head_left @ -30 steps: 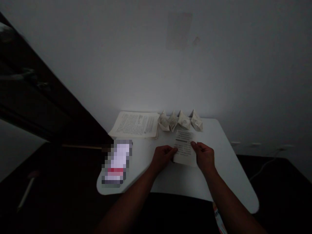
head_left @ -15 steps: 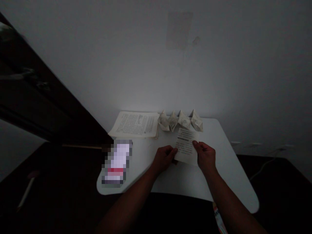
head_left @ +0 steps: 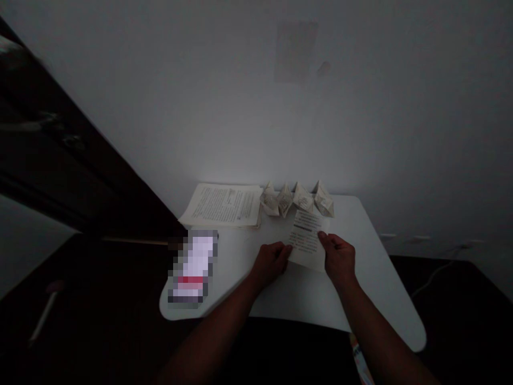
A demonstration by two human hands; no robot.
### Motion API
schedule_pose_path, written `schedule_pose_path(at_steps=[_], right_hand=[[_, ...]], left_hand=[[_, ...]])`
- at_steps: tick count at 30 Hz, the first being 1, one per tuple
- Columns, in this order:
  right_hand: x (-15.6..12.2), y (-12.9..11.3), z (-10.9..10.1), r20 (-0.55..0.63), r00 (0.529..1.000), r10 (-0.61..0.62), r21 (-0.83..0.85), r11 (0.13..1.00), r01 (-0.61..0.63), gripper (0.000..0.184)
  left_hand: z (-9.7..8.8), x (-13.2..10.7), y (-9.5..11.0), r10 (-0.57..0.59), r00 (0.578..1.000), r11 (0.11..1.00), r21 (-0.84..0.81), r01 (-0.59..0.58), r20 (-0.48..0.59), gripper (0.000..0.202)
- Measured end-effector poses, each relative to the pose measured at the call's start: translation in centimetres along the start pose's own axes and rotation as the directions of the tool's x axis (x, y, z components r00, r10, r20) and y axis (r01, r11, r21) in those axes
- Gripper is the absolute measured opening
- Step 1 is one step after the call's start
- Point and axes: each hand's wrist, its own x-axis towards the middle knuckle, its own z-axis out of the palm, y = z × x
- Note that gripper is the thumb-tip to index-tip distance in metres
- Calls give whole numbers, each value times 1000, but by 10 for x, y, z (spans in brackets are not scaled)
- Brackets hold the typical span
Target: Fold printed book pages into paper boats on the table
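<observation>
Between my two hands is a printed sheet of paper (head_left: 306, 248), roughly square and held slightly tilted over the white table. My left hand (head_left: 271, 262) pinches its left edge between thumb and fingers. On the opposite edge, my right hand (head_left: 339, 256) grips the sheet with the thumb on top and the fingers curled beneath. Just behind the sheet stand several folded paper boats (head_left: 303, 198) in a row, made of the same kind of printed paper. The sheet's underside is hidden.
A stack of printed pages (head_left: 222, 206) lies at the table's back left. In front of it is a blurred-out phone-like object (head_left: 196, 262). The white table (head_left: 380, 299) stands against a grey wall (head_left: 224, 107). A dark door (head_left: 68, 144) is at the left.
Almost nothing differs. The sheet and the right hand have shifted very slightly to the right; both hands keep their hold on the paper.
</observation>
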Motion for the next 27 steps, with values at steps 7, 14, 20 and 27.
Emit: schedule_pose_path(at_steps=[7,14,20,27], right_hand=[[0,3,0,20,1000,-3,45,999,2,29],[-2,2,0,77,997,10,-24,1000,-9,33],[-4,1,0,151,988,-25,-92,995,39,37],[-4,3,-1,201,980,-5,-133,991,32,37]], left_hand=[[1,-1,-1,-11,999,991,-133,16,36,43],[0,-1,-5,-3,999,983,-184,9,33,41],[-1,3,-8,-6,998,983,-183,-6,-65,36],[-2,3,-8,-16,995,975,-221,-6,-96,33]])
